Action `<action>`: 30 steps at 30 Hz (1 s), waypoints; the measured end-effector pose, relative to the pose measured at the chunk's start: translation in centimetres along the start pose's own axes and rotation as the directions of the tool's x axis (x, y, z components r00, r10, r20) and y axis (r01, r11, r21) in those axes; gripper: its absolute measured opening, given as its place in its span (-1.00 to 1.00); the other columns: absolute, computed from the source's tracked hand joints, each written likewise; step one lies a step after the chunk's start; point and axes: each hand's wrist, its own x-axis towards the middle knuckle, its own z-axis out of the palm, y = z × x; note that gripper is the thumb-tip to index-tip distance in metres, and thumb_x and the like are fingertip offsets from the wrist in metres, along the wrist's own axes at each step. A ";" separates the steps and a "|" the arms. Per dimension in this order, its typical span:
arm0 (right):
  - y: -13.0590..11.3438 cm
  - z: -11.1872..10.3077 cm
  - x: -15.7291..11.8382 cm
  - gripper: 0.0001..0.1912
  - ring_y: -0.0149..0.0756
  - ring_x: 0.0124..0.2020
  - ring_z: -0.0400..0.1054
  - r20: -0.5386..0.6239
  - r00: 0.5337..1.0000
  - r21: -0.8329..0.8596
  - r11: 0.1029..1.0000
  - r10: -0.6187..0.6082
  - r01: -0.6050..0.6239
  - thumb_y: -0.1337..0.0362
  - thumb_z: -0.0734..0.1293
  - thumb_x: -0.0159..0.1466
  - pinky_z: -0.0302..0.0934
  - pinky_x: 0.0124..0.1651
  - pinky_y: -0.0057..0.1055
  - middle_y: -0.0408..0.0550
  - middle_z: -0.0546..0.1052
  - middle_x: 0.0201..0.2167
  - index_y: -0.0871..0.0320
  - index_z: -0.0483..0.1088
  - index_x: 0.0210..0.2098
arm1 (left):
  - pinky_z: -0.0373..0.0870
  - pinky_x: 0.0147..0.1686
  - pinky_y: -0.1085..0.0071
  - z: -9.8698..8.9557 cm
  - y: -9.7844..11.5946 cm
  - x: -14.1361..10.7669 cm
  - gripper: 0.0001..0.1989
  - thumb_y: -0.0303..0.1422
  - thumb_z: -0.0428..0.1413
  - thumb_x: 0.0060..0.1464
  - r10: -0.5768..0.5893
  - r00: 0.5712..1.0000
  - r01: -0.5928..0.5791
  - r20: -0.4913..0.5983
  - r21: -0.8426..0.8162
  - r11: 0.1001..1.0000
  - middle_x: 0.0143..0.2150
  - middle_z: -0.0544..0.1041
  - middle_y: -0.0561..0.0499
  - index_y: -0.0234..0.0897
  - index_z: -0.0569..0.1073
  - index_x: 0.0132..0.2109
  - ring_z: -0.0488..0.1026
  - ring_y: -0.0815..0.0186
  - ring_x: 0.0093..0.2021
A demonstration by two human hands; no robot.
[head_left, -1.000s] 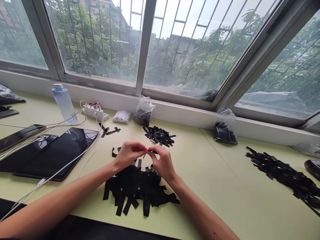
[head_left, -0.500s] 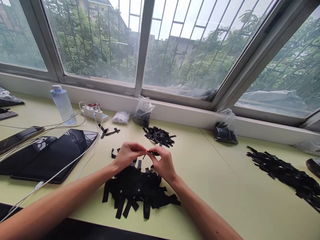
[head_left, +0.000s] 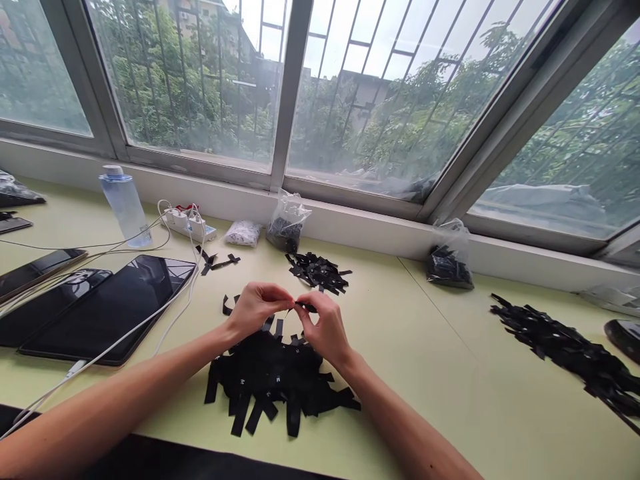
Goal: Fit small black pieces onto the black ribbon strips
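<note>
Both hands meet above a large pile of black fabric strips, some bearing small white M marks. My left hand pinches one end of a small black strip. The fingertips of my right hand are closed on the same strip, touching or nearly touching the left fingertips. Just behind the hands lies a smaller heap of black pieces. A few loose black strips rest to the left of that heap.
At left are tablets with white cables, a water bottle and a power strip. Along the sill stand bags of black pieces and a white packet. A long black pile lies at right.
The view has shifted very slightly. Both hands stay in nearly the same place, still pinching the strip.
</note>
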 end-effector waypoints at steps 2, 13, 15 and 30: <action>-0.1 0.0 -0.1 -0.93 -0.22 -0.33 0.41 0.002 1.000 -0.012 1.000 -0.004 0.004 0.34 0.32 0.32 0.28 -0.20 -0.27 -0.07 0.56 -0.36 0.09 0.44 -0.30 | 0.50 -0.28 0.42 -0.1 0.1 -0.1 -0.84 -0.30 0.30 0.04 0.010 1.000 -0.010 0.013 0.010 1.000 -0.34 0.65 -0.05 -0.33 0.64 -0.29 0.56 0.28 -0.33; -0.2 -1.4 0.7 -0.93 -0.22 -0.34 0.40 -0.052 0.991 -0.069 0.991 -0.123 0.119 0.34 0.30 0.34 0.27 -0.19 -0.24 -0.09 0.53 -0.38 0.06 0.41 -0.28 | 0.51 -0.20 0.37 0.3 0.5 -0.4 -0.81 -0.25 0.21 0.16 0.132 0.991 -0.126 -0.029 0.164 0.979 -0.26 0.64 -0.05 -0.29 0.61 -0.20 0.56 0.26 -0.27; -0.4 -2.2 0.8 -0.92 -0.20 -0.31 0.41 -0.189 0.966 -0.076 0.984 -0.175 0.163 0.36 0.29 0.35 0.29 -0.17 -0.21 -0.06 0.54 -0.33 0.04 0.38 -0.22 | 0.51 -0.16 0.35 0.2 0.5 -0.6 -0.83 -0.27 0.18 0.20 0.201 0.980 -0.187 -0.019 0.289 0.939 -0.24 0.65 -0.04 -0.25 0.61 -0.16 0.57 0.26 -0.25; 8.7 -3.1 1.3 -0.81 -0.15 -0.31 0.44 -0.120 0.979 -0.312 0.930 0.162 -0.193 0.36 0.25 0.29 0.26 -0.16 -0.21 -0.02 0.57 -0.37 0.16 0.45 -0.13 | 0.45 -0.09 0.31 -1.0 -0.2 -0.3 -0.81 -0.37 0.08 0.30 0.359 0.903 -0.426 0.236 0.595 0.682 -0.17 0.63 -0.06 -0.18 0.58 -0.05 0.54 0.24 -0.17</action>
